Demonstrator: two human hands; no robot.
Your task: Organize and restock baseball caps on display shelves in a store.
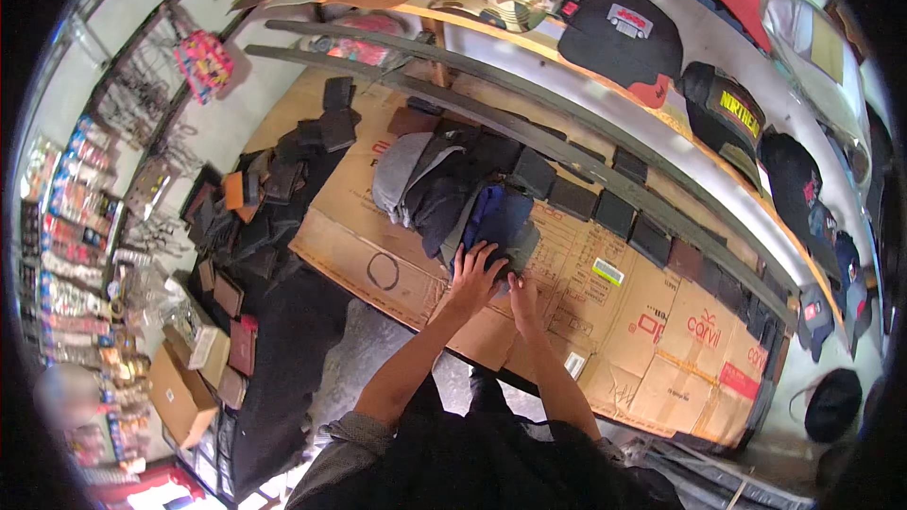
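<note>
A row of nested cloth caps lies on the cardboard-covered table before me, light grey cap (400, 170) at its left end and black caps (443, 188) in the middle. At the right end are a navy blue cap (496, 212) and a dark grey piece of cloth (526, 244), probably another cap. My left hand (476, 275) rests on the near end of the navy cap with its fingers apart. Close beside it, my right hand (524, 301) has its fingertips pinched at the near edge of the dark grey cloth. What lies under the left palm is hidden.
Flattened cardboard (567, 297) covers the table. Dark wallets (616, 212) line its back beneath grey rails (496, 120). A shelf (602, 64) with several caps runs above. Leftward are a wallet heap (273, 184), black cloth (283, 361) and an open carton (181, 393).
</note>
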